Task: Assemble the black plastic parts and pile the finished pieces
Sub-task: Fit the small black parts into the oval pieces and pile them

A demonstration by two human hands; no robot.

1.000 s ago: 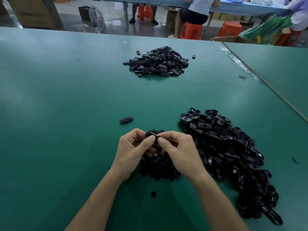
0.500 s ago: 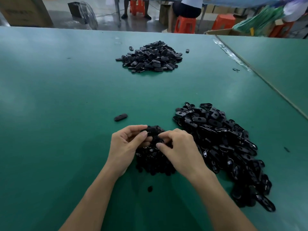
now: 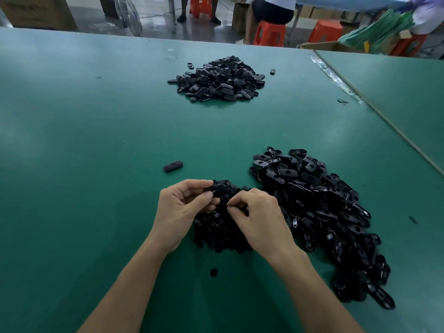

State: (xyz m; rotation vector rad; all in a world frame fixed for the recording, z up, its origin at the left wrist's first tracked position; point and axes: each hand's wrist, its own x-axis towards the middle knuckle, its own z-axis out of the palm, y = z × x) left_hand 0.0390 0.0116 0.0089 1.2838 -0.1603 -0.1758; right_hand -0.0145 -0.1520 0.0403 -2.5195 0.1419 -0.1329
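My left hand point(image 3: 183, 210) holds an oblong black plastic piece point(image 3: 217, 189) between thumb and fingers, just above a small heap of little black parts point(image 3: 216, 233). My right hand point(image 3: 258, 217) hovers beside it, fingertips pinched together over that heap; whatever they pinch is too small to make out. A large heap of black oblong shells point(image 3: 319, 207) lies to the right of my hands. Far across the green table point(image 3: 84, 152) sits a pile of finished pieces point(image 3: 219, 79).
One black piece point(image 3: 173, 166) lies alone left of the shell heap, and a small round part point(image 3: 213, 272) lies between my forearms. A second green table point(image 3: 396, 92) adjoins on the right. Beyond are orange stools point(image 3: 270, 33), seated people and cardboard boxes.
My hands, which pressed a piece together a second ago, have come apart. The left keeps the oblong piece; the right has dropped its fingertips to the small heap. The camera tilted down slightly.
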